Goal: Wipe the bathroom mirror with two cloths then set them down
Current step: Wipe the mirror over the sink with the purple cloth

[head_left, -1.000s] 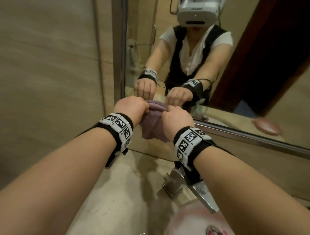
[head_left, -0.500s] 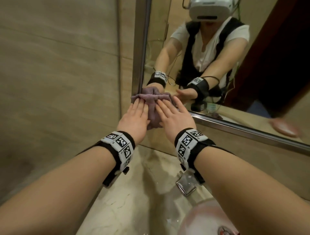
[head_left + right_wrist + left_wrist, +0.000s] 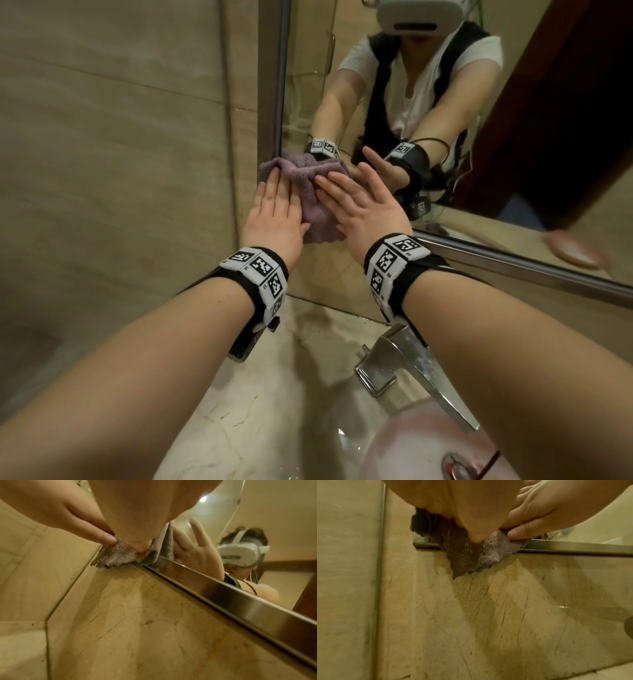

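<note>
A purple terry cloth (image 3: 308, 195) lies bunched against the lower left corner of the mirror (image 3: 428, 113), and its lower edge hangs over the metal frame (image 3: 513, 265). Whether it is one cloth or two I cannot tell. My left hand (image 3: 274, 209) presses flat on its left side with straight fingers. My right hand (image 3: 359, 202) presses flat on its right side, fingers spread onto the glass. In the left wrist view the cloth (image 3: 494, 551) pokes out under both palms. The right wrist view shows the cloth (image 3: 116, 555) over the frame (image 3: 240, 599).
A chrome faucet (image 3: 404, 370) and a pale basin (image 3: 428, 452) sit below my right forearm on the marble counter (image 3: 260, 411). A tiled wall (image 3: 120, 137) closes the left side next to the mirror. The mirror reflects a person in a headset.
A second ago both hands were fists gripping the cloth below the mirror's edge. They have since risen and flattened, and press the cloth against the mirror corner.
</note>
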`<state>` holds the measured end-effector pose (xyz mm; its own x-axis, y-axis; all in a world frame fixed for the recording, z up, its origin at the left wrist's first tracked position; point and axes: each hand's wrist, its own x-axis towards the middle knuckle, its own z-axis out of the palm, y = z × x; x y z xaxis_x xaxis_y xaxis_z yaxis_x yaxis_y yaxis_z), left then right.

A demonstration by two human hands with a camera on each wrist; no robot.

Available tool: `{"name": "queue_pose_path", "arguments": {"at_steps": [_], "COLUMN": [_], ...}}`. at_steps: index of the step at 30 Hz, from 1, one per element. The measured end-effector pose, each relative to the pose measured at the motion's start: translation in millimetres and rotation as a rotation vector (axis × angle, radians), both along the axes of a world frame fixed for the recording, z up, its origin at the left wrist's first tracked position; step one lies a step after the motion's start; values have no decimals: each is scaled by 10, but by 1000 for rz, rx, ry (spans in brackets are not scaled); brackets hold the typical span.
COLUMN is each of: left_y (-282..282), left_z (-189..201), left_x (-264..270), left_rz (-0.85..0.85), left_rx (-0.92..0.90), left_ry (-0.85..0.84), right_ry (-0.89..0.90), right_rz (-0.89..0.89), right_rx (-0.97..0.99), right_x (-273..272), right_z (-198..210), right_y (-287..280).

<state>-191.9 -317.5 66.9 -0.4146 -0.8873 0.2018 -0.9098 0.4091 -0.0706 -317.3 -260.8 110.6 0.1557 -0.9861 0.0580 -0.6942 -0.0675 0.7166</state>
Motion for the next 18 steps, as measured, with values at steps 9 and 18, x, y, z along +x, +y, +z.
{"name": "queue_pose_path", "arguments": {"at_steps": [9,18], "left_y": [113,385], "left_z": [116,385], "left_x": [-165,-683], "left_rz": [-143,-344], "left_rx": [-75,-156], "left_ry": [-13,-168], "right_ry": [-60,-72], "right_rz": [-35,-177], "right_rx": [-46,-125], "right_x": [-401,-1246], "right_z": [77,225], "right_y": [248,739]}}
